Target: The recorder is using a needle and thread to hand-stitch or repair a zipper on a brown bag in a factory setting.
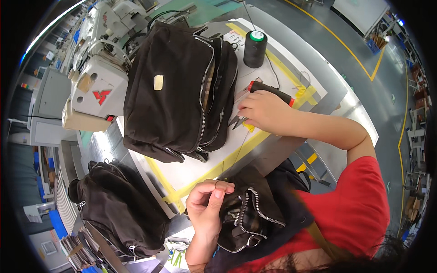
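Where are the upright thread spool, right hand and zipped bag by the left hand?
Upright thread spool (255, 53), head view: black thread.
Right hand (265, 112), head view: back of hand.
Zipped bag (270, 200), head view: fabric beside zip.

Wide fisheye view from the left one of two cameras worn side by side on the person's head, facing down over the worktable (309, 54), with the left hand (205, 207) and the right hand (265, 110) at close range near the middle of the field. The wearer's red sleeve (359, 200) enters from the lower right, and strands of hair lie very near the lens at the bottom edge, while the grey floor (387, 109) recedes at upper right. Black corners bound the rounded field, toward whose rim straight edges bend.
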